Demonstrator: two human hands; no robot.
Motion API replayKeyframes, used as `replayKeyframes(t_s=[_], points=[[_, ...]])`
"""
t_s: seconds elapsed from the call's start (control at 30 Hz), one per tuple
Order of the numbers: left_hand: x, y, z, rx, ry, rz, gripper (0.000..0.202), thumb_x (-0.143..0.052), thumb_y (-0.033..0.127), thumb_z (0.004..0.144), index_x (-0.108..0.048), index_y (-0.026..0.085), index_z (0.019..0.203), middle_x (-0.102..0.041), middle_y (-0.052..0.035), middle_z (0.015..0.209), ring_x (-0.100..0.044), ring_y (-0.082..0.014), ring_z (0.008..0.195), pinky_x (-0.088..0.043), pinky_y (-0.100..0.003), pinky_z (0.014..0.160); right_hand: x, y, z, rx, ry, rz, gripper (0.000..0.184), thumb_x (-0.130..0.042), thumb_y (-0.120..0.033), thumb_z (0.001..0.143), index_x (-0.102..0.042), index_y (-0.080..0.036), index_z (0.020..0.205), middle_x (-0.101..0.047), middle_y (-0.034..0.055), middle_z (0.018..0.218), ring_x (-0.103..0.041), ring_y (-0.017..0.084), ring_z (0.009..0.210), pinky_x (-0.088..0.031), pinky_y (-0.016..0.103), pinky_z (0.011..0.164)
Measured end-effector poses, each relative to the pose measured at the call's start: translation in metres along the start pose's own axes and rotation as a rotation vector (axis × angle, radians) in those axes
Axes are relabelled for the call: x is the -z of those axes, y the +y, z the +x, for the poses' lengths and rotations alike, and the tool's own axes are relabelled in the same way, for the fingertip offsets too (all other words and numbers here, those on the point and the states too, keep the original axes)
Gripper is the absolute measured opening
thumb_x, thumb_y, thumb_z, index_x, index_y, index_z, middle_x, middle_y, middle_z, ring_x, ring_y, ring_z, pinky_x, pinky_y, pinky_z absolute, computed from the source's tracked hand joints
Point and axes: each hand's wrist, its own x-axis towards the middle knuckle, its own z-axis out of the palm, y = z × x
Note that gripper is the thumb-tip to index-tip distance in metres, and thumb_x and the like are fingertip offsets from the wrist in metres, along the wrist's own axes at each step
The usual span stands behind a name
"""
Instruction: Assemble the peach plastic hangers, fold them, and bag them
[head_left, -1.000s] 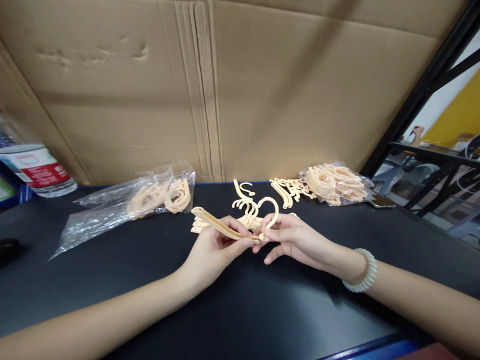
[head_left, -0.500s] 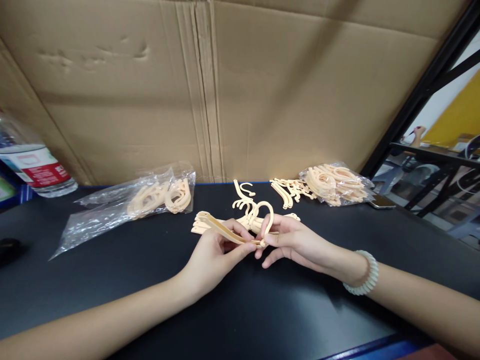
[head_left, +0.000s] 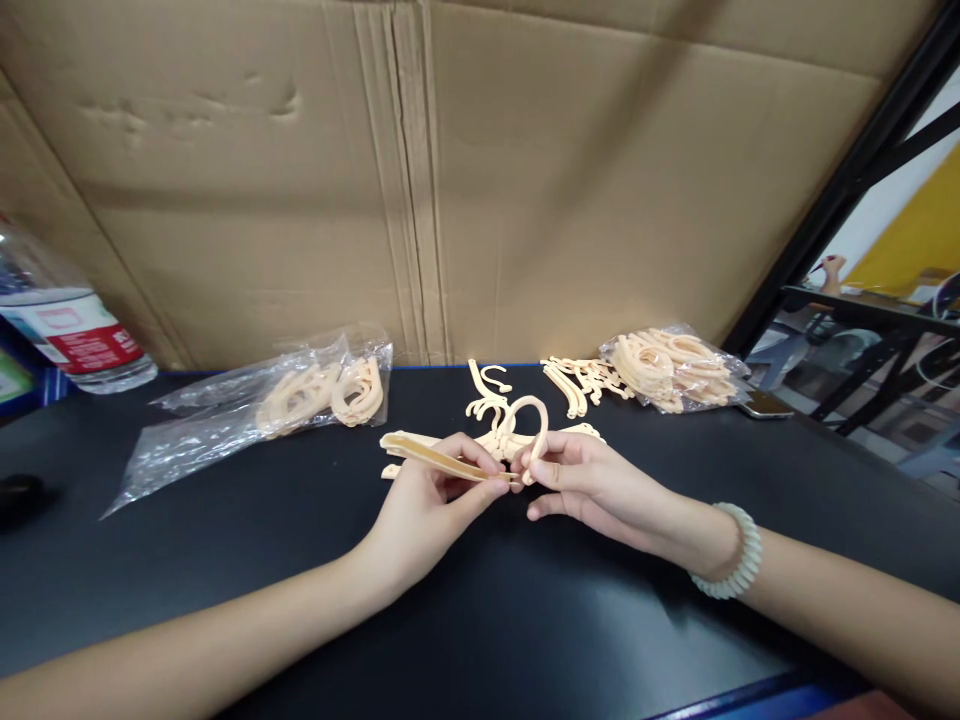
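Left hand (head_left: 431, 500) pinching a flat beige bar (head_left: 435, 458), right hand (head_left: 589, 480) gripping a hook (head_left: 525, 425), loose hooks pile (head_left: 491, 405) just behind, bagged hooks (head_left: 322, 392) far left, open bag (head_left: 675, 370) far right, bottle (head_left: 64, 325) at left edge

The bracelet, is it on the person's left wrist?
No, the bracelet sits on the wrist of the right hand, which pinches a hook; the left hand holding the plastic bar has a bare wrist.

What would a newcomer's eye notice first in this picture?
Probably the two hands at the centre: the left hand pinches a flat peach bar, the right hand a curved hook, their ends meeting. Behind, a left bag and a right bag of similar peach parts lie before a cardboard wall.
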Motion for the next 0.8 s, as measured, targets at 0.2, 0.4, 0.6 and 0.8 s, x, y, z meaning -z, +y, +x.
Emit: replayKeyframes(t_s=[0.2, 0.4, 0.6, 0.8], points=[[-0.001, 0.004, -0.001, -0.008, -0.017, 0.039, 0.009, -0.069, 0.022, 0.081, -0.062, 0.018, 0.080, -0.070, -0.0006, 0.080, -0.070, -0.0167, 0.079, -0.057, -0.029, 0.075, -0.001, 0.004, 0.000, -0.034, -0.026, 0.060, 0.016, -0.074, -0.025, 0.080, -0.062, -0.014, 0.077, -0.062, 0.0031, 0.088, -0.061, 0.013, 0.085, -0.054, 0.025, 0.073], [-0.003, 0.008, -0.002, -0.051, -0.014, 0.138, 0.008, -0.069, 0.022, 0.082, -0.064, 0.018, 0.077, -0.070, -0.0021, 0.080, -0.070, -0.0174, 0.076, -0.056, -0.029, 0.071, -0.001, 0.004, 0.000, -0.060, -0.015, 0.077, 0.018, -0.075, -0.025, 0.079, -0.061, -0.014, 0.078, -0.063, 0.0026, 0.083, -0.063, 0.012, 0.080, -0.054, 0.024, 0.072], [-0.003, 0.009, -0.004, -0.098, -0.017, 0.179, 0.007, -0.070, 0.018, 0.080, -0.064, 0.018, 0.075, -0.069, -0.0005, 0.077, -0.068, -0.0151, 0.074, -0.055, -0.026, 0.069, -0.003, 0.005, 0.000, -0.015, 0.004, 0.052, 0.021, -0.076, -0.026, 0.078, -0.059, -0.014, 0.076, -0.062, 0.0012, 0.078, -0.063, 0.011, 0.074, -0.054, 0.024, 0.069], [-0.003, 0.008, -0.002, -0.129, -0.018, 0.188, 0.008, -0.070, 0.017, 0.080, -0.065, 0.017, 0.074, -0.069, -0.0006, 0.076, -0.067, -0.0148, 0.073, -0.054, -0.025, 0.069, -0.010, 0.011, 0.001, 0.080, 0.059, -0.017, 0.029, -0.077, -0.032, 0.077, -0.053, -0.016, 0.075, -0.063, -0.0004, 0.073, -0.062, 0.010, 0.064, -0.053, 0.026, 0.065]])
